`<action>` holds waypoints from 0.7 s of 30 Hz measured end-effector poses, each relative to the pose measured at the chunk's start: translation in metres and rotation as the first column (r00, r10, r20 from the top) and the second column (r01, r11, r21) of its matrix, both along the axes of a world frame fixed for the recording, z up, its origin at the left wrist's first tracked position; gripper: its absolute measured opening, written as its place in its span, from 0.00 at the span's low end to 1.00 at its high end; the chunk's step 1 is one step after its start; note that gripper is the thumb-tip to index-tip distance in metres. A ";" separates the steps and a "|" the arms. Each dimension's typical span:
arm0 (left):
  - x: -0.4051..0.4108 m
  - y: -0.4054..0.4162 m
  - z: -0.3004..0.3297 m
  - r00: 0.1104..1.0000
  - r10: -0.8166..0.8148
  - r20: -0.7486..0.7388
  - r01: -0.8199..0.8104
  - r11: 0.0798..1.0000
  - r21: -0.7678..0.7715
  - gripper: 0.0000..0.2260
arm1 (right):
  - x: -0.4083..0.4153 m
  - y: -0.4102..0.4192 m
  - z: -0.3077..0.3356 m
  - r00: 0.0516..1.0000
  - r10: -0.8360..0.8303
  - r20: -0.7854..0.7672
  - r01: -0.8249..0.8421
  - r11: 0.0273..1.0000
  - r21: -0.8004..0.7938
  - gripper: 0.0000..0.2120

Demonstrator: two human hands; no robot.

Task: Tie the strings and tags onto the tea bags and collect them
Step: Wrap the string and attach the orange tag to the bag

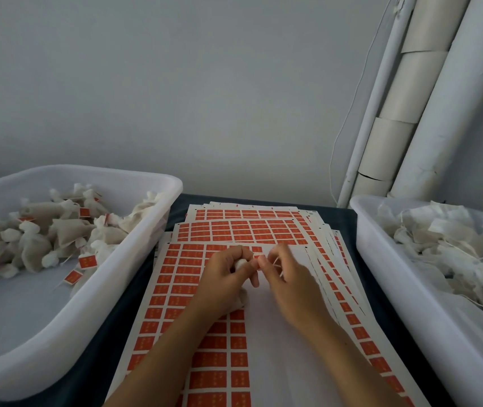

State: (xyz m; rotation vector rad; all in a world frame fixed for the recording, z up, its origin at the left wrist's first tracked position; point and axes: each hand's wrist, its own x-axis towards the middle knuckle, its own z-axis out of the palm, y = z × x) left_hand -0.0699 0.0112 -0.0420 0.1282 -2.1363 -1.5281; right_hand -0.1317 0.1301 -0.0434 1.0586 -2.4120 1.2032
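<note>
My left hand grips a white tea bag, whose gathered top shows between the fingers and whose body hangs below the palm. My right hand pinches the bag's thin white string just right of the left fingertips. Both hands hover over stacked sheets of orange tag stickers. The left white tub holds several tea bags with orange tags. The right white tub holds a heap of untagged white bags with loose strings.
A dark blue table cover shows between the tubs and the sheets. White pipes and cardboard tubes lean against the grey wall at the back right, with a thin white cable beside them.
</note>
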 end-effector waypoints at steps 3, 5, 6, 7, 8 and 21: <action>-0.001 0.000 -0.001 0.999 -0.042 -0.003 0.042 0.999 0.016 0.12 | 0.003 -0.005 -0.005 0.994 0.082 0.071 -0.076 0.994 -0.081 0.09; -0.002 0.002 -0.001 0.998 -0.057 0.009 0.057 0.998 0.022 0.13 | 0.001 -0.005 -0.005 0.992 0.098 0.080 -0.088 0.989 -0.116 0.13; -0.002 0.002 -0.002 0.998 -0.065 0.018 0.064 0.998 0.025 0.13 | 0.000 -0.005 -0.004 0.991 0.103 0.083 -0.092 0.988 -0.124 0.14; -0.002 0.003 -0.002 0.997 -0.072 0.026 0.071 0.997 0.025 0.14 | -0.002 -0.005 -0.004 0.991 0.109 0.084 -0.097 0.987 -0.131 0.14; -0.002 0.003 -0.002 0.996 -0.080 0.031 0.079 0.997 0.028 0.14 | -0.002 -0.005 -0.005 0.990 0.111 0.086 -0.099 0.986 -0.134 0.15; -0.002 -0.001 0.001 0.991 -0.062 0.116 0.065 0.997 -0.029 0.18 | -0.009 -0.003 -0.011 0.897 0.233 0.376 -0.089 0.928 -0.362 0.12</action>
